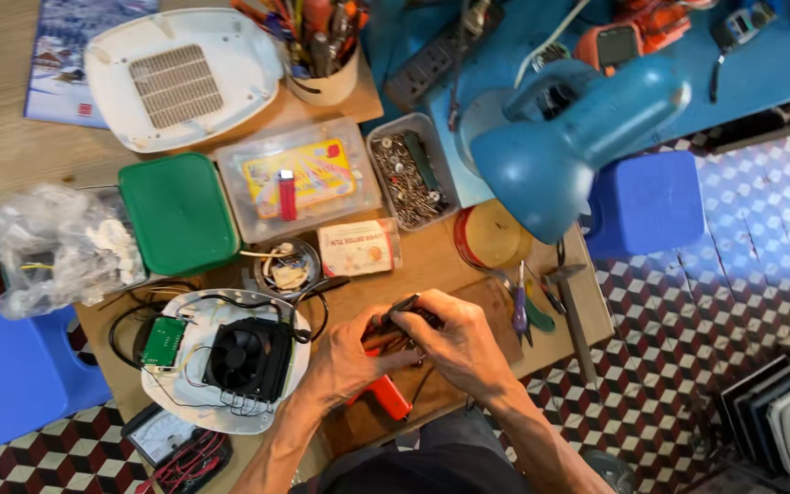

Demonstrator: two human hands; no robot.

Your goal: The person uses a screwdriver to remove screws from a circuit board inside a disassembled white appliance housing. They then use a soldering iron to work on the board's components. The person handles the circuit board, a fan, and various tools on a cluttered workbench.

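From the head camera, both hands meet at the near edge of the cluttered wooden desk point(432, 261). The left hand point(351, 361) is curled closed around a small part that its fingers hide, with an orange-red tool point(384, 395) lying just under it. The right hand point(459, 343) is closed in a pinch on a slim black tool point(399, 309), whose tip points up and left, away from the body.

Just left of the hands sits an opened white housing point(196, 402) carrying a black fan point(247, 359) and a green circuit board point(164, 341), joined by thin wires. A small round dish of bits point(287, 267) stands just beyond the hands, and purple-handled pliers point(520, 306) lie to the right. A blue lamp point(567, 137) leans over the work.

The risks, as I judge them: the hidden part is small and gripped near the desk edge, so a slip could drop it to the tiled floor point(688, 311); the black tool's tip is close to the left fingers; and a forearm could snag the loose fan wires.
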